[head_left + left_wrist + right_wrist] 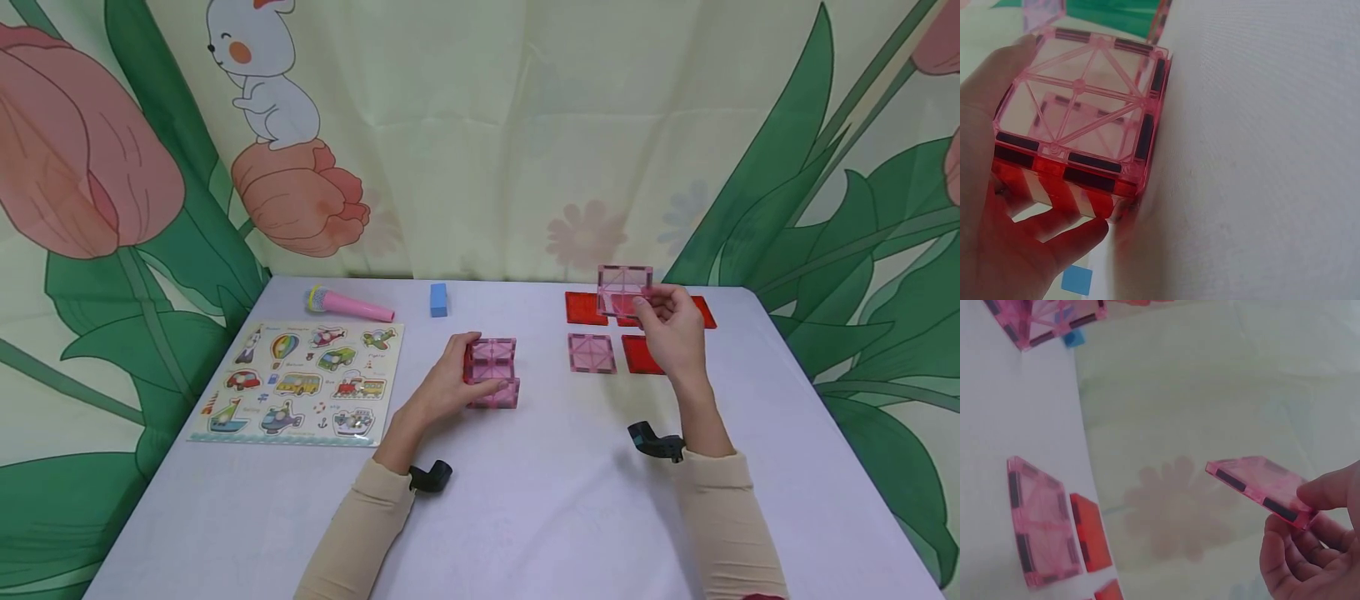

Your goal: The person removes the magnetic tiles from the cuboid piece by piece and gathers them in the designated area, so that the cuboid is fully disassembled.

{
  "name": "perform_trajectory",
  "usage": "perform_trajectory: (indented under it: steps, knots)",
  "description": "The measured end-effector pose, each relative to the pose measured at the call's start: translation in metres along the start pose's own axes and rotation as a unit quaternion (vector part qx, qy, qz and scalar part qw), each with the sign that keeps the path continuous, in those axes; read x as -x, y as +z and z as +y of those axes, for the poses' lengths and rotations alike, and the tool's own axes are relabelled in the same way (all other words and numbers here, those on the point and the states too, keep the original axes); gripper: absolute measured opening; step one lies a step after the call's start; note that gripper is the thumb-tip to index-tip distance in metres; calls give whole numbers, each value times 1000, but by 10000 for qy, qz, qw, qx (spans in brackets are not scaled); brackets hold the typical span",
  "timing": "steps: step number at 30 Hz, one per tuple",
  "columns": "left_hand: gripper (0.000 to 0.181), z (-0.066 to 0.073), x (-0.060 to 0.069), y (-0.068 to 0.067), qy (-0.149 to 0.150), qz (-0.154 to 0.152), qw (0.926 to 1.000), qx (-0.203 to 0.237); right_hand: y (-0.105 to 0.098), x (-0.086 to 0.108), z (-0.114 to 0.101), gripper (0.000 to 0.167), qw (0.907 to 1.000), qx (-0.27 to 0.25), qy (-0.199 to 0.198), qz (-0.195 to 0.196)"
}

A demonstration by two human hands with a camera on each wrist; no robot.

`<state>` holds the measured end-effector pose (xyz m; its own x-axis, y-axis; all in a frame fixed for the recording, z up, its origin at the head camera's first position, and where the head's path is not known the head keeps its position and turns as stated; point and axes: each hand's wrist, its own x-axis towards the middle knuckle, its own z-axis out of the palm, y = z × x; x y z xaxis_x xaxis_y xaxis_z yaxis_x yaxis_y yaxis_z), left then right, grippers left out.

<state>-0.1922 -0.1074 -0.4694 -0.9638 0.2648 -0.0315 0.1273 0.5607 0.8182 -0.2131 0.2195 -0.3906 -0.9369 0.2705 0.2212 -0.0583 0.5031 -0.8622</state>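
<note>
Fingers (1280, 550) of the right hand (670, 325) are pinching one translucent pink square plastic tile (625, 282) in the air, near flat translucent red tiles (587, 308). The left hand (446, 379) is holding, with curled fingers, a translucent pink-and-red plastic box (492, 357) at the white table (570, 500). Second pink tile (592, 353) is lying between box and red tiles.

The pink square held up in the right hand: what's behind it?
From the head view, red tiles show behind the pink square, partly through it. The right hand covers part of that red row, so what lies there is hidden.
</note>
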Motion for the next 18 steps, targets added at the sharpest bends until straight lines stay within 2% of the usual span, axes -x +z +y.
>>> perform_trajectory:
  steps: [10, 18]
  knots:
    - [96, 2, 0, 0, -69, -16, 10000, -24, -25, -11, 16, 48, 9955, 363, 638, 601]
    - [95, 2, 1, 0, -51, -12, 10000, -69, -41, -21, 31, 50, 9849, 641, 1446, 707]
